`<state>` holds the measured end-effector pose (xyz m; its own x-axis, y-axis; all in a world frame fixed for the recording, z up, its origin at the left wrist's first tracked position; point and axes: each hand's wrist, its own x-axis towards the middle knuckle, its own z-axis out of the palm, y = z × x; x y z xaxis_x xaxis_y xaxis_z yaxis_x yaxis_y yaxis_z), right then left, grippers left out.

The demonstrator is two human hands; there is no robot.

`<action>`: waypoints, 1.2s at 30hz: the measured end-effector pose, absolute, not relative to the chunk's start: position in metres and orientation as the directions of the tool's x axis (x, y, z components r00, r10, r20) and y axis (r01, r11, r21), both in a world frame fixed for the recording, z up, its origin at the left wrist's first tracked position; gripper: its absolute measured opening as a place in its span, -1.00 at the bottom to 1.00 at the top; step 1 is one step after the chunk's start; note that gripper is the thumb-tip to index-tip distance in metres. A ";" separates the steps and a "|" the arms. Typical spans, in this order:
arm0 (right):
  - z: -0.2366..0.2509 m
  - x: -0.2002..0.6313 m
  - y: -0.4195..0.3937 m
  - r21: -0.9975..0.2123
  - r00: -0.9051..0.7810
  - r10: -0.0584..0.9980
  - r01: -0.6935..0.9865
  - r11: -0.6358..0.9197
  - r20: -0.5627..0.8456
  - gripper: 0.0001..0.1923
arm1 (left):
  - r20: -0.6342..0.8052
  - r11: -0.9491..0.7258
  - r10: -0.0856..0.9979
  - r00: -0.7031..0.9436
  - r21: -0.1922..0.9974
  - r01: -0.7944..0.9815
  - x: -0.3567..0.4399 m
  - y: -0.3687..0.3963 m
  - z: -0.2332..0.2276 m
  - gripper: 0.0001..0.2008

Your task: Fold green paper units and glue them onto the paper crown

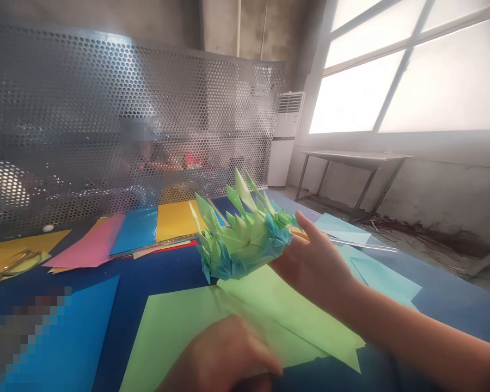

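Spiky paper pc (245, 237), R end gripped in R hand (312, 258), fingers partly behind; L hand (228, 351) grip unclear.

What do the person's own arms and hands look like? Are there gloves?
No gloves! The right hand is bare, with a slim thumb. The right forearm shows no sleeve, watch or bracelet. The left hand looks bare too, but it's too blurry to check for rings.
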<state>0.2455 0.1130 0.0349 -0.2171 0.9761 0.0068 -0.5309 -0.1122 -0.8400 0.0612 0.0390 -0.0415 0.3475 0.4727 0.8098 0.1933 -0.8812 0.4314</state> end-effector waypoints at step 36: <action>0.029 0.253 0.122 -0.616 -0.584 0.812 -0.636 -0.466 -0.011 -0.41 | -0.330 0.335 0.932 0.149 0.632 -0.699 0.047 0.051 0.020 -0.73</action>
